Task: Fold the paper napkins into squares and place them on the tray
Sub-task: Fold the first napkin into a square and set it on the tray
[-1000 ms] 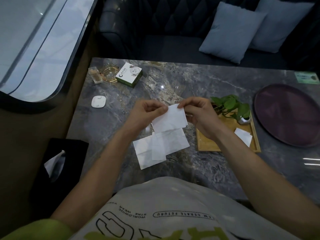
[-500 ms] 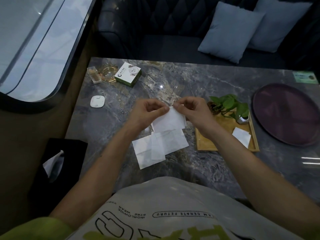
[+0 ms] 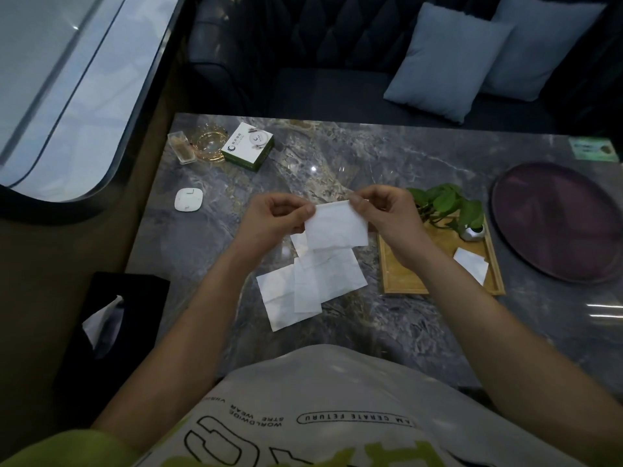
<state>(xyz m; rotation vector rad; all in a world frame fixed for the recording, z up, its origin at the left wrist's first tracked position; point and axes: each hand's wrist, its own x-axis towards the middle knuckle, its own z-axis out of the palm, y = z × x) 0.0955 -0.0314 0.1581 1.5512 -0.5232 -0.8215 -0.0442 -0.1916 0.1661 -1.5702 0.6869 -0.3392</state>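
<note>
Both hands hold one white paper napkin (image 3: 337, 225) in the air above the marble table (image 3: 421, 163). My left hand (image 3: 273, 217) pinches its top left corner, and my right hand (image 3: 387, 214) pinches its top right corner. The napkin hangs down as a folded rectangle. Under it several flat white napkins (image 3: 313, 284) lie overlapping on the table. To the right sits a wooden tray (image 3: 401, 281) holding one folded napkin square (image 3: 471, 264) near its right side and a small potted plant (image 3: 451, 207) at its far end.
A large dark round tray (image 3: 556, 224) lies at the far right. At the back left stand a green-and-white box (image 3: 247, 150), a glass ashtray (image 3: 209, 143) and a small toothpick holder (image 3: 181, 148). A white puck (image 3: 188, 199) lies left. A black tissue box (image 3: 108, 318) sits beside the table.
The held napkin has been drawn out slightly wider between the hands, which have moved a little apart after coming close together. The napkins on the table and the tray have stayed put.
</note>
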